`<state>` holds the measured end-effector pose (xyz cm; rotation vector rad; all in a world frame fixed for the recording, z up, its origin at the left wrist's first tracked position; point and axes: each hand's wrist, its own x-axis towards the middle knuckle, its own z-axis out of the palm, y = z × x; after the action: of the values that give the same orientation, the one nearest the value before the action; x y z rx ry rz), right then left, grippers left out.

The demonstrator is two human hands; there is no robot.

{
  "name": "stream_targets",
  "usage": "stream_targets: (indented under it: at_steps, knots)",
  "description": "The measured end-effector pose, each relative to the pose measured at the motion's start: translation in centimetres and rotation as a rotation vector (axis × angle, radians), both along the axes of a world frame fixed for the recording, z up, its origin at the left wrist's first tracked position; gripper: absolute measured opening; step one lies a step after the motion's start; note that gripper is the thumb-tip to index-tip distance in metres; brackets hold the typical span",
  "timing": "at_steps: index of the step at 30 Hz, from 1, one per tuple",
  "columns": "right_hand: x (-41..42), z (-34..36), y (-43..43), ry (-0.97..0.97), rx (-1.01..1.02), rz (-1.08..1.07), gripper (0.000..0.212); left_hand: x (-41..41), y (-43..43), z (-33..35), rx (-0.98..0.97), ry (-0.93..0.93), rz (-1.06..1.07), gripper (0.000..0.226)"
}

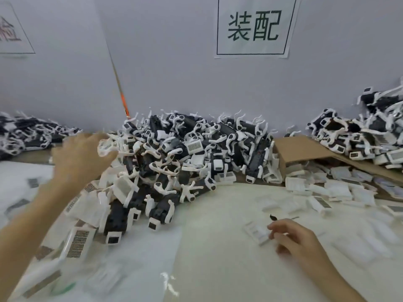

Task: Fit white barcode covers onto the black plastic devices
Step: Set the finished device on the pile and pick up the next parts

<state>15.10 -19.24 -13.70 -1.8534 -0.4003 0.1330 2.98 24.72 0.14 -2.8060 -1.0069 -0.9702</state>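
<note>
Fingers (278, 236) of the right hand (292, 238) are pinching a seemingly light, stiff white cover (256, 232) by its edge near the worktop's (207, 247) front right, while the blurred left hand (82, 158), grip unclear, is reaching into the black devices (174, 158) heaped along the back edge.

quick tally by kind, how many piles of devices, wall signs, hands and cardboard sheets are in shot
piles of devices: 3, left, middle, right
wall signs: 2, one whole, one cut off at the left edge
hands: 2, left hand, right hand pinching a white cover
cardboard sheets: 1
total: 8
</note>
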Motion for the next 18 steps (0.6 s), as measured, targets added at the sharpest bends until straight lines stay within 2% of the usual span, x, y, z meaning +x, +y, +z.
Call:
stream_targets:
  at_steps: [1, 3, 6, 12, 15, 18]
  knots:
    - [0.2, 0.3, 0.3, 0.015, 0.003, -0.02, 0.027, -0.4, 2.9, -0.4, -0.083, 0.14, 0.118, 0.064]
    - [1.1, 1.0, 1.0, 0.016, -0.007, -0.055, 0.025, -1.1, 7.1, -2.6, -0.333, 0.324, 0.161, 0.079]
    - [2.8, 3.0, 2.8, -0.076, -0.026, -0.077, 0.021, -1.5, 9.6, -7.2, -0.517, 0.456, 0.091, 0.063]
    - [5.8, 5.8, 7.4, -0.093, -0.015, -0.072, 0.019, -1.7, 9.9, -10.1, -0.477, 0.057, 0.077, 0.012]
    - [6.8, 5.7, 9.2, -0.074, -0.033, -0.081, 0.022, -2.4, 10.0, -9.9, -0.428, -0.069, 0.098, 0.008]
    - [7.6, 5.3, 10.4, -0.046, -0.041, -0.089, 0.021, -2.4, 10.5, -8.6, -0.368, -0.167, 0.118, 0.017]
